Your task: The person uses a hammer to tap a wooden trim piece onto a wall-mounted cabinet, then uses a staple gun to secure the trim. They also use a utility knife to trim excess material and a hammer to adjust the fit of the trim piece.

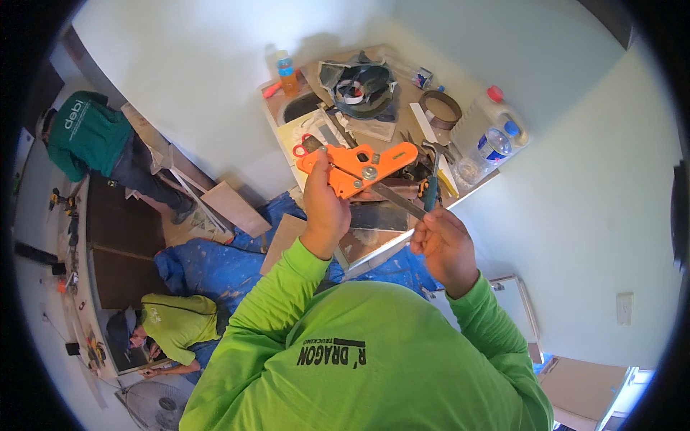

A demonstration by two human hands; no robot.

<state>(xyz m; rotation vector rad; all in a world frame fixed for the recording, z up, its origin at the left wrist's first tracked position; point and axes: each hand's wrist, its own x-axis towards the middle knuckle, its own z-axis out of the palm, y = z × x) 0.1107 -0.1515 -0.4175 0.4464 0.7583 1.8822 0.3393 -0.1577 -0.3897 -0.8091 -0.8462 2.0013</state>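
My left hand [325, 208] is closed round the left end of a flat orange hand tool [392, 159] with a metal pivot bolt. From the tool's underside a thin dark strip [399, 200] slants down to the right. My right hand [447, 248] pinches the strip's far end between thumb and fingers. Whether the strip is part of the tool or only runs into it, I cannot tell. Both hands are raised over a cluttered worktop. Just beyond them lies a claw hammer [433, 179], partly hidden behind the strip and tool.
On the worktop [374, 241] stand an orange-liquid bottle [287, 74], a black bag [359, 86], a brown tape roll [440, 109] and a plastic jug [489, 118]. Blue sheeting [208, 248] covers the floor. Two people, in green [90, 136] and yellow-green [180, 320], are at left near a fan [154, 404].
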